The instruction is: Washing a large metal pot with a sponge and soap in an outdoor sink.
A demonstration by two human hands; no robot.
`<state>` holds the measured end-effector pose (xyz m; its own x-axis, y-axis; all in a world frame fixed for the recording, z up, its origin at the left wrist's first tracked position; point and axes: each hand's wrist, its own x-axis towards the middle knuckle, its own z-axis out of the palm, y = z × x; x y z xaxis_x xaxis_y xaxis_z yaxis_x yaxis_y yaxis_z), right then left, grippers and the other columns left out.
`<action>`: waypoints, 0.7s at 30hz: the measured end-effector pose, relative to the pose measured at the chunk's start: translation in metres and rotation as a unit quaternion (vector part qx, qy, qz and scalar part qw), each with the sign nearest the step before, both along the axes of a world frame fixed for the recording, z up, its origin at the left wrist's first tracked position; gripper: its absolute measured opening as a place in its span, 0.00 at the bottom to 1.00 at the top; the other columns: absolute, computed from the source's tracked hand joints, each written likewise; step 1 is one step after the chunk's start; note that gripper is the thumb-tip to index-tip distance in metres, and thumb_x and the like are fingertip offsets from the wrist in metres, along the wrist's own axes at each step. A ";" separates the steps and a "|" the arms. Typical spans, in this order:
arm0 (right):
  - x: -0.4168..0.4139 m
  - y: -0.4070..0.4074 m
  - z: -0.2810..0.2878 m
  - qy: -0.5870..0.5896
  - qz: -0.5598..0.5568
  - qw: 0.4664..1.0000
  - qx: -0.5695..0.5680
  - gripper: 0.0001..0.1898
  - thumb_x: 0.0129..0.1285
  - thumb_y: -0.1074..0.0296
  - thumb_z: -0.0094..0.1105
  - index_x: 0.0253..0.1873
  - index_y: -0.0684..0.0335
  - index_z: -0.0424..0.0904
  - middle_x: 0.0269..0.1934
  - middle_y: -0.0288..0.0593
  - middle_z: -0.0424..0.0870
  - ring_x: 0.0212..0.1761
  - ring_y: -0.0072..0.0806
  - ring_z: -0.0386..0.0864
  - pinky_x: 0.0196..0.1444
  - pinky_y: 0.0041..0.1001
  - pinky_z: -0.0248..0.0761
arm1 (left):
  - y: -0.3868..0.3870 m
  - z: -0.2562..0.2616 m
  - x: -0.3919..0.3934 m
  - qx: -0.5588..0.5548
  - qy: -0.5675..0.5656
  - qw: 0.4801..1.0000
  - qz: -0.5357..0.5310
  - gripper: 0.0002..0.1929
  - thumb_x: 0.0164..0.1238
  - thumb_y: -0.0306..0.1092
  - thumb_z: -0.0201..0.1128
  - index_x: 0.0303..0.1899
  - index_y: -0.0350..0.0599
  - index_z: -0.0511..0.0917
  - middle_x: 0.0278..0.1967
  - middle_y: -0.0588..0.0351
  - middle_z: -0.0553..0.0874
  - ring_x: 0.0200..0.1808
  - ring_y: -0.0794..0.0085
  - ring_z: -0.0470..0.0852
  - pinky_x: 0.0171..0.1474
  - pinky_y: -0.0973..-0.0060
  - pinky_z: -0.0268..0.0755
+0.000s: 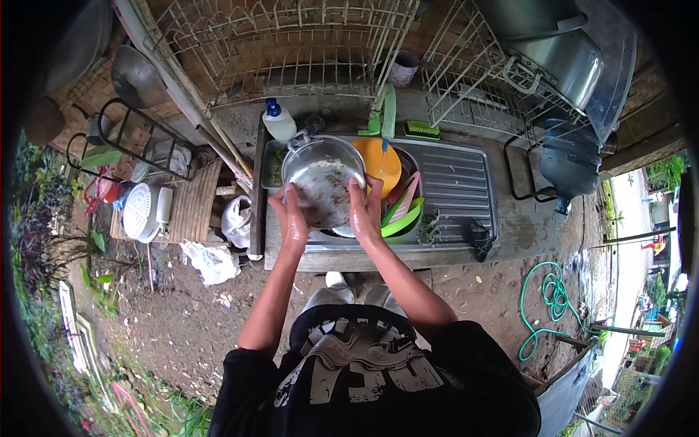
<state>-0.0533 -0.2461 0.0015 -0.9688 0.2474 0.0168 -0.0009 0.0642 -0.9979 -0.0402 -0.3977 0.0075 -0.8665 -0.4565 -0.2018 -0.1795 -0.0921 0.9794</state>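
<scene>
A metal cooking pot (322, 185) is tilted over the left part of the sink, its inside facing me with brown residue on the bottom. My left hand (290, 216) grips its near left side, thumb at the rim. On the right side my right hand (367, 210) holds it the same way; both hands look wet. Just beyond the right hand, an orange plastic bowl (385, 164) sits under the green tap (388, 112). A lime-green bowl (405, 217) and a pink utensil (407, 196) lie in the basin, partly hidden.
A ribbed metal drainboard (456, 180) extends right, with a dark mesh scrubber (480, 239) and a greenish scouring pad (428, 228). Behind stand a green brush (421, 130) and a blue-capped bottle (279, 121). Wire racks (306, 43) hang above; a large water jug (569, 158) rests at right.
</scene>
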 end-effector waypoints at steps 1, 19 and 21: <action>0.000 -0.004 0.002 0.021 0.011 1.000 0.011 0.24 0.77 0.51 0.52 0.62 0.65 0.61 0.55 0.49 0.75 0.58 0.30 0.71 0.64 0.30 0.61 | -0.004 0.002 0.003 0.001 -0.001 1.000 0.000 0.37 0.75 0.67 0.49 0.60 0.35 0.62 0.57 0.44 0.70 0.56 0.61 0.72 0.57 0.67 0.68; 0.001 0.048 -0.008 0.018 0.073 0.985 -0.156 0.30 0.71 0.59 0.52 0.75 0.62 0.63 0.50 0.36 0.71 0.43 0.19 0.65 0.49 0.20 0.61 | 0.002 -0.065 0.008 0.366 0.062 0.924 -0.095 0.27 0.82 0.54 0.43 0.69 0.46 0.67 0.64 0.56 0.76 0.66 0.68 0.72 0.71 0.63 0.59; -0.004 0.062 -0.012 -0.011 0.110 0.966 -0.233 0.30 0.70 0.61 0.52 0.74 0.63 0.64 0.57 0.38 0.74 0.50 0.22 0.70 0.57 0.25 0.64 | 0.003 -0.072 0.014 0.310 0.098 0.939 -0.111 0.28 0.82 0.55 0.43 0.69 0.46 0.67 0.66 0.56 0.74 0.68 0.64 0.70 0.73 0.59 0.57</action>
